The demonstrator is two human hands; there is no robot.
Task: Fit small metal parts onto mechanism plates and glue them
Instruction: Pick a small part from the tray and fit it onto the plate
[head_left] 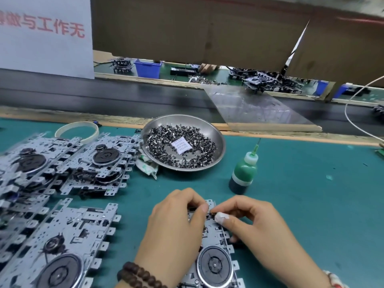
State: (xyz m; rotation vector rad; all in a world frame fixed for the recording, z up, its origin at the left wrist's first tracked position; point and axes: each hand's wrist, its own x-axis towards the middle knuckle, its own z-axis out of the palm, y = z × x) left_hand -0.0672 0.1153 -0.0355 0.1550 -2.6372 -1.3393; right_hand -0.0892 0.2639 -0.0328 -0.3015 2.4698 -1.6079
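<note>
A metal mechanism plate [216, 258] with a round black flywheel lies on the green mat at the bottom centre. My left hand [176, 225] grips its upper left part, fingers curled over the edge. My right hand [253, 223], a plaster on one fingertip, pinches a small dark metal part [212, 213] against the plate's top end. A steel dish [216, 134] full of small metal parts sits behind. A green glue bottle [243, 173] with a needle tip stands upright to the right of the dish.
Stacks of mechanism plates [62, 169] fill the left side, with another plate [68, 246] at the lower left. A tape roll [76, 129] and a crumpled packet [146, 166] lie near the dish. A conveyor belt [124, 98] runs behind; a white cable [351, 117] hangs right.
</note>
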